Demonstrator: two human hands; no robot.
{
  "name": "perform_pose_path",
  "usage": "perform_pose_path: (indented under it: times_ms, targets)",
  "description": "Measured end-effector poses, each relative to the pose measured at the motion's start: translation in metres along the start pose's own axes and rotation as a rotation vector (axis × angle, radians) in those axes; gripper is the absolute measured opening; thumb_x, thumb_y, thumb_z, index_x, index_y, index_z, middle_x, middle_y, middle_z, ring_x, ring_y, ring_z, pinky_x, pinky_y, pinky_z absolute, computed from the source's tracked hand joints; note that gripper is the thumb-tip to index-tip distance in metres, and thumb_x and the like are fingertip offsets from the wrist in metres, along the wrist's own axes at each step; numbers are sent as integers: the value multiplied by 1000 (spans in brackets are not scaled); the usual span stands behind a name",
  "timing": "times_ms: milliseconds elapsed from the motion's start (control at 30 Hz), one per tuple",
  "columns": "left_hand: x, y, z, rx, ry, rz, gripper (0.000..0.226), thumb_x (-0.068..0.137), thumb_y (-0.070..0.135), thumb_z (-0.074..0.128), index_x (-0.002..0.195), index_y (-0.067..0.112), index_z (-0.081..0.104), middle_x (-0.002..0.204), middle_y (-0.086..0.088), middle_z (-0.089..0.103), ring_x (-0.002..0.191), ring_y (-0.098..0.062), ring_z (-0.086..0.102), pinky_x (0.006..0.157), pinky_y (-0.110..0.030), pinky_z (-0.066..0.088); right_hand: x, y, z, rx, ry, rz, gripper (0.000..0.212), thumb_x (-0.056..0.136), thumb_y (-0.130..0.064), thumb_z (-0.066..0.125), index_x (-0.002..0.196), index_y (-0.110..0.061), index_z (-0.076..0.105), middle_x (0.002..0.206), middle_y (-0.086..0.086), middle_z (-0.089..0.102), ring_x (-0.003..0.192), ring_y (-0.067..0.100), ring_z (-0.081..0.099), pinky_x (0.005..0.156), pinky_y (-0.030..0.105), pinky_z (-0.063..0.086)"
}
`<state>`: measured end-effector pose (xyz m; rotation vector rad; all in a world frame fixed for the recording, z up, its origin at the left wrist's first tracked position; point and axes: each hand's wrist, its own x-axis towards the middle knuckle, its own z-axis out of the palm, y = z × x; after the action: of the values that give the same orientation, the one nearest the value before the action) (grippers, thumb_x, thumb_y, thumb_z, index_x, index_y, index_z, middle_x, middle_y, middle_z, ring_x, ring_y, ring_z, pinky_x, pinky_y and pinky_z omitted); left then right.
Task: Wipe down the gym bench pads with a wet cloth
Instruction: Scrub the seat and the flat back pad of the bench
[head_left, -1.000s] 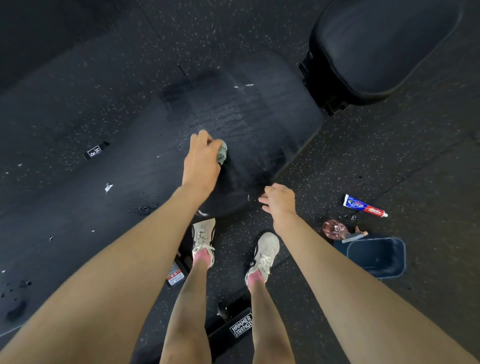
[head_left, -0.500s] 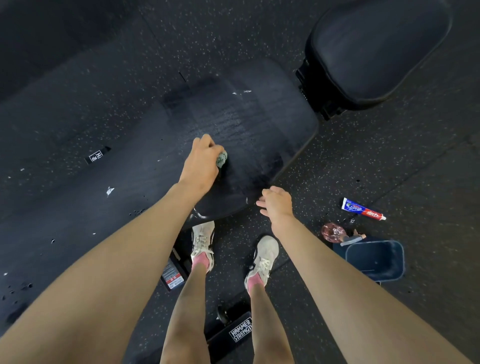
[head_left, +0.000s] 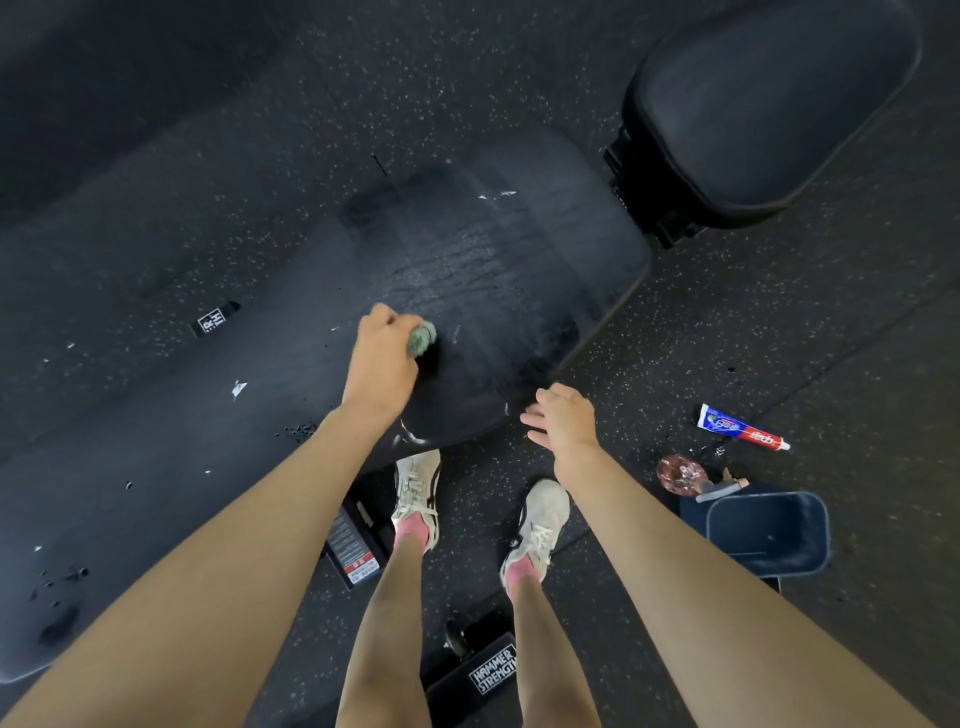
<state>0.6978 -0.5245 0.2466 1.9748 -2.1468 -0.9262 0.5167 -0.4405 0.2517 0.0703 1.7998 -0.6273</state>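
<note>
One cloth (head_left: 422, 336), bunched in her left hand (head_left: 382, 364) mid-frame on one of two pads (head_left: 493, 270); right hand (head_left: 566, 421) open, empty.

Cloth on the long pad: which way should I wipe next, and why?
Probably draw the cloth in the left hand leftward along the long pad: wet streaks cover the end near the seat pad, while a white fleck and dark crumbs lie on the duller stretch.

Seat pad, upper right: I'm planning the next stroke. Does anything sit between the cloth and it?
Nothing solid. The cloth, gripped by the left hand, faces bare wet back pad with small white flecks, then the black bracket joining the seat pad.
</note>
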Motion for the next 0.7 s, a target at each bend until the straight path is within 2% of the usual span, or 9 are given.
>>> perform_pose_path:
  times_ms: [100,267,367,433,533,600,700]
  targets:
    - [1,16,10,-3,52,-61,48,80,-15,45,122,5,60,114,-15,47,106,-30,42,93,-34,41,1,1,-6,32,4,-11,35,98,-6,44,133,-4,50,118,20,61,94,23,62,85,36,50]
    - [-57,47,56,-34,34,-27,56,73,-20,49,125,-1,58,110,-17,52,101,-35,44,89,-41,45,-1,5,-11,69,-9,-12,34,99,-12,44,131,-5,52,121,16,62,100,20,61,97,37,48]
    - [-72,50,65,1,-15,-15,54,77,-17,49,127,2,56,110,-14,50,102,-31,41,87,-40,45,-1,5,-12,62,-4,-17,28,97,-15,49,121,-4,58,124,14,61,111,20,58,103,37,43]
    - [-73,46,65,25,-79,47,53,78,-16,49,127,3,56,111,-12,50,100,-29,40,85,-38,44,0,4,-13,60,-4,-23,25,96,-16,51,117,-5,60,126,11,60,116,20,56,107,39,40]
    - [-82,37,57,-13,-201,250,52,74,-19,51,120,2,62,104,-14,54,93,-30,46,83,-43,45,-1,4,-18,38,-40,-27,32,97,-17,49,125,-5,57,129,9,58,119,19,54,107,37,39]
    - [-82,32,49,-53,-140,246,51,72,-21,52,116,1,65,99,-15,55,91,-30,48,82,-40,46,-1,3,-21,36,-71,-18,34,98,-17,47,128,-4,55,132,10,57,122,20,53,106,35,39]
    - [-62,33,51,-105,65,49,53,72,-23,50,118,-1,63,101,-17,53,94,-32,47,84,-38,46,-1,-1,-25,23,-116,-16,36,100,-19,44,130,-2,53,134,10,57,126,20,51,106,34,36]
